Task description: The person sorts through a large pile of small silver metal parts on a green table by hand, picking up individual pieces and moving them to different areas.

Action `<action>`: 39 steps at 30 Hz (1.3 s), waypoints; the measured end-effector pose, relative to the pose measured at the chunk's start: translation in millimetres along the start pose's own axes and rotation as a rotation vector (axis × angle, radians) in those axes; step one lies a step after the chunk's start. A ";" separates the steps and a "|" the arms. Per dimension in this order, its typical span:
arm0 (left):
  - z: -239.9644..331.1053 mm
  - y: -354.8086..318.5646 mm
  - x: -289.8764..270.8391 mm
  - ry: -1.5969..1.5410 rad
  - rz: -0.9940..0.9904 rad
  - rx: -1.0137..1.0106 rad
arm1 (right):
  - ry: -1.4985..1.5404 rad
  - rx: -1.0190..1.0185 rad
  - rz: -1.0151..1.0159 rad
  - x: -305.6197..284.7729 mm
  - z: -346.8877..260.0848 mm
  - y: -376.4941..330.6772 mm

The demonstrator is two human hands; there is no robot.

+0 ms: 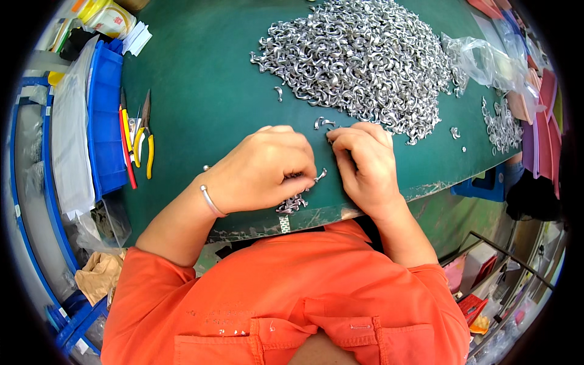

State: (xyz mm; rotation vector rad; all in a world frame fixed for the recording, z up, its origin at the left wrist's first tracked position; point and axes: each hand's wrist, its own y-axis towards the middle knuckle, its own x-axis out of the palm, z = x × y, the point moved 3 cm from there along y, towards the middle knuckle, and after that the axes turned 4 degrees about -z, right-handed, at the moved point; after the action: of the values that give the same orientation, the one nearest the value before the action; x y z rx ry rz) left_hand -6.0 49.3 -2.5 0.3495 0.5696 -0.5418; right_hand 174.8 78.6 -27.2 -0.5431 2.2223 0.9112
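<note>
My left hand, with a thin silver bangle at the wrist, is curled closed above the green table. A small curved silver metal piece sticks out at its fingertips. Under that hand, by the table's near edge, lies a little heap of similar metal pieces. My right hand is closed in a pinch; what its fingertips hold is too small and hidden to name. Just beyond them lie a few loose curved pieces. Farther back rises a large pile of silver metal pieces.
Yellow-handled pliers and a red pen-like tool lie at the left beside a blue bin. At the right are a clear plastic bag and a smaller heap of metal parts. The table's worn edge runs close to my body.
</note>
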 end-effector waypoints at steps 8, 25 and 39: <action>-20.2 1.2 8.7 0.066 0.340 -0.183 | -0.035 -0.003 -0.006 2.4 -3.3 2.5; -20.5 8.1 14.5 0.202 0.429 -0.141 | -0.550 0.318 0.611 -186.6 160.0 65.6; -17.9 0.4 8.6 -0.208 0.520 -0.182 | 0.678 0.413 0.094 6.3 -1.5 10.6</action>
State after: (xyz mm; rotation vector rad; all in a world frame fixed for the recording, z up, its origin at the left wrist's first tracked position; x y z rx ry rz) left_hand -7.0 54.5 -21.7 0.2501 0.3042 -0.0221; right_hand 163.6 83.8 -26.0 -0.6108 2.9609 0.2957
